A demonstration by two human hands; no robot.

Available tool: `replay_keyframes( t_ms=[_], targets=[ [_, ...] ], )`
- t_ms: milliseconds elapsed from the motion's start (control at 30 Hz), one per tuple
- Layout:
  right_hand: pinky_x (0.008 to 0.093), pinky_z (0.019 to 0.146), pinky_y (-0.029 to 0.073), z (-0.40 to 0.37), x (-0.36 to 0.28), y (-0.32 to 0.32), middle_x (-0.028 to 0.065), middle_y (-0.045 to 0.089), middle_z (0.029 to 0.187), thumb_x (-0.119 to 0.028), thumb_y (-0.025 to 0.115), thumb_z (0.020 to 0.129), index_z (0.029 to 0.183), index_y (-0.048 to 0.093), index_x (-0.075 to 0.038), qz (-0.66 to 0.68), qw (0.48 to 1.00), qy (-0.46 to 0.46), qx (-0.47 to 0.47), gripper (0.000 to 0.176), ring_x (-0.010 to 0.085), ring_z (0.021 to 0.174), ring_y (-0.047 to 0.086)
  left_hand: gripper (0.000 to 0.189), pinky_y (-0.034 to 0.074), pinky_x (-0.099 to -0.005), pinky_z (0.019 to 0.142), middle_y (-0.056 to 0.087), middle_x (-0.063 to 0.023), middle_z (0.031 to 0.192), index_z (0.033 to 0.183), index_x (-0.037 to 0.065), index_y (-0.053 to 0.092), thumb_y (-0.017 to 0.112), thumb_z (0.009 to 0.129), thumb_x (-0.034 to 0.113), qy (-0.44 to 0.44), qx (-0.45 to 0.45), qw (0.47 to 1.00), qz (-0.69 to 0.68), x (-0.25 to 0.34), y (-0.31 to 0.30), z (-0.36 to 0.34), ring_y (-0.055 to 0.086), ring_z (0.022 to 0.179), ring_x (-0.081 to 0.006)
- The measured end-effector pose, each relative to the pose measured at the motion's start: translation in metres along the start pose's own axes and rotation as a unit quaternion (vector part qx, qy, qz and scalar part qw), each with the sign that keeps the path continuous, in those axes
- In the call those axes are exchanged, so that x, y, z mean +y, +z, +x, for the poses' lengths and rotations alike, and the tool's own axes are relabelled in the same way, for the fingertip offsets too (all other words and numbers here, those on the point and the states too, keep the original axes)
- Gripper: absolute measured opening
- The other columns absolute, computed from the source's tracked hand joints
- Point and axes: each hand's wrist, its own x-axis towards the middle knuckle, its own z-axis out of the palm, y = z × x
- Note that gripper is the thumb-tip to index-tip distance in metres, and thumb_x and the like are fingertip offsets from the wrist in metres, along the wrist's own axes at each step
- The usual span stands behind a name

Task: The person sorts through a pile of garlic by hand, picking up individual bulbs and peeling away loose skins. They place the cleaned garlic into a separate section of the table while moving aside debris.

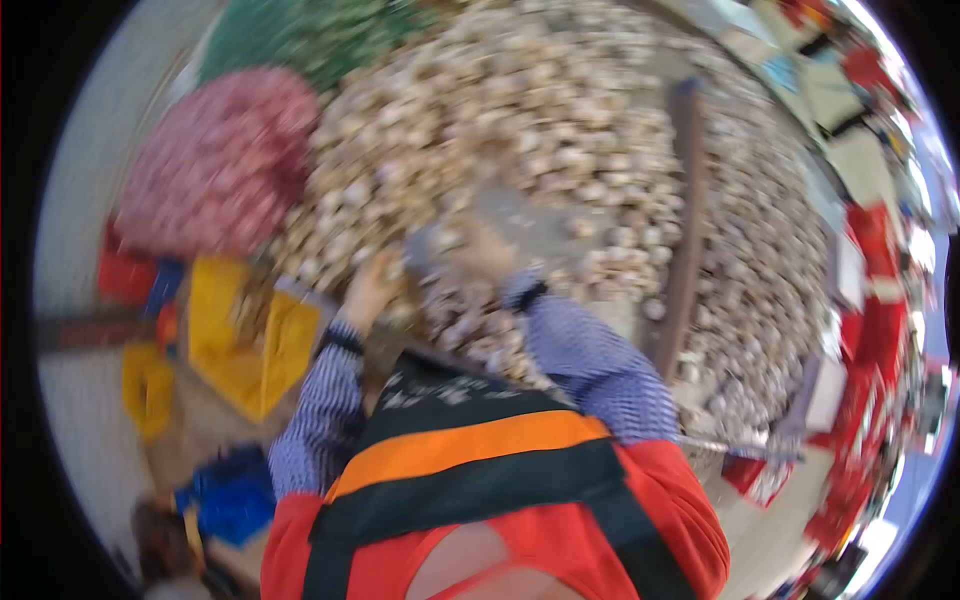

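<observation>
A large heap of garlic bulbs [520,90] spreads before me, its near side blurred by motion. My left hand [370,287] is at the near left edge of the heap, fingers curled inward among the bulbs; what they hold, if anything, is too blurred to make out. To its right, my right hand [485,252] reaches over the bulbs beside a bare grey patch of surface [545,222]. Motion smears its fingers, so their grip does not show. Between and below my hands lies a smaller group of purplish bulbs [470,325].
A pink mesh sack [220,160] stands at left, near green netting [290,40]. Below it is a yellow crate [222,330]. A brown bar [686,230] separates another garlic spread [755,250] on the right. Red boxes [870,340] line the far right.
</observation>
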Motion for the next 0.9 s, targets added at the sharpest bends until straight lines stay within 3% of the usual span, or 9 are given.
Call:
replay_keyframes(
  t_ms=[100,300,533,700,733,767,800,833,900],
  targets=[
    [0.0296,0.075,0.053,-0.022,0.018,-0.032,0.0069,0.06,0.105,-0.013,0.066,0.086,0.123,0.049,-0.007,0.197,0.977,-0.084,-0.017,0.041,0.0154,0.092,0.062,0.046,0.049,-0.0287,0.079,0.057,-0.0136,0.122,0.132,0.003,0.046,0.061,0.089,0.013,-0.132,-0.095,0.874,-0.457,0.058,-0.031,0.004,0.057,0.083,-0.0159],
    [0.0239,0.071,0.049,-0.061,0.018,-0.04,0.0035,0.062,0.088,-0.021,0.062,0.092,0.106,0.06,-0.004,0.35,0.936,0.027,-0.02,0.022,0.0119,0.082,0.059,0.042,0.048,-0.0267,0.072,0.058,-0.0147,0.12,0.138,0.001,0.04,0.043,0.102,0.023,-0.065,-0.121,0.723,-0.677,0.078,-0.027,0.006,0.055,0.078,-0.0133],
    [0.0268,0.083,0.051,-0.075,-0.022,-0.003,0.0068,0.061,0.112,-0.013,0.071,0.084,0.126,0.055,-0.009,0.069,0.991,-0.111,-0.038,0.044,0.0154,0.1,0.059,0.046,0.048,-0.0276,0.083,0.057,-0.0089,0.123,0.139,0.001,0.041,0.043,0.102,0.029,-0.104,-0.237,0.831,-0.492,0.12,-0.017,0.003,0.058,0.091,-0.011],
    [0.0295,0.084,0.05,-0.108,0.015,-0.039,0.0076,0.06,0.111,-0.01,0.067,0.083,0.114,0.063,-0.007,0.114,0.993,0.006,0.012,0.032,0.0168,0.101,0.057,0.048,0.048,-0.0304,0.088,0.061,-0.01,0.12,0.14,0.011,0.042,0.047,0.099,0.035,-0.025,-0.257,0.935,-0.244,0.103,-0.037,0.002,0.064,0.085,-0.0157],
    [0.0294,0.083,0.05,-0.125,0.029,-0.068,0.007,0.061,0.109,-0.011,0.065,0.082,0.108,0.066,-0.006,0.001,0.996,-0.045,0.073,0.026,0.0157,0.099,0.058,0.052,0.036,-0.0357,0.108,0.045,-0.0139,0.142,0.137,0.011,0.046,0.044,0.097,0.046,-0.033,-0.199,0.969,-0.144,0.083,-0.043,0.004,0.044,0.13,-0.0296],
    [0.0288,0.08,0.05,-0.141,0.024,-0.1,0.0061,0.061,0.104,-0.01,0.063,0.08,0.094,0.07,-0.005,-0.01,0.987,0.036,0.157,0.016,0.014,0.088,0.06,0.048,0.039,-0.0357,0.105,0.052,-0.0138,0.135,0.131,0.013,0.052,0.046,0.096,0.045,-0.099,-0.133,0.975,-0.148,0.079,-0.059,0.004,0.05,0.125,-0.029],
    [0.029,0.08,0.05,-0.165,0.019,-0.134,0.0053,0.062,0.1,-0.007,0.062,0.079,0.098,0.067,-0.006,0.262,0.928,0.066,0.255,0.02,0.0125,0.078,0.059,0.044,0.043,-0.0361,0.1,0.059,-0.0128,0.125,0.124,0.013,0.056,0.053,0.092,0.044,-0.128,-0.088,0.987,-0.034,0.065,-0.072,0.007,0.056,0.116,-0.028],
    [0.0277,0.076,0.052,-0.186,0.053,-0.166,0.005,0.062,0.1,-0.007,0.061,0.083,0.103,0.064,-0.007,0.036,0.929,-0.03,0.367,0.02,0.0129,0.074,0.059,0.044,0.046,-0.0361,0.094,0.064,-0.0131,0.114,0.12,0.012,0.057,0.062,0.087,0.04,-0.139,-0.046,0.986,-0.081,0.038,-0.073,0.007,0.06,0.106,-0.0291],
    [0.024,0.071,0.054,-0.237,0.115,-0.293,0.0108,0.063,0.106,-0.016,0.052,0.094,0.114,0.056,-0.002,0.536,0.781,-0.158,0.278,0.025,0.0162,0.08,0.062,0.045,0.048,-0.0359,0.089,0.062,-0.0149,0.115,0.118,0.011,0.057,0.068,0.081,0.036,-0.117,-0.061,0.991,-0.037,0.008,-0.077,0.01,0.061,0.101,-0.0318]
  ],
)
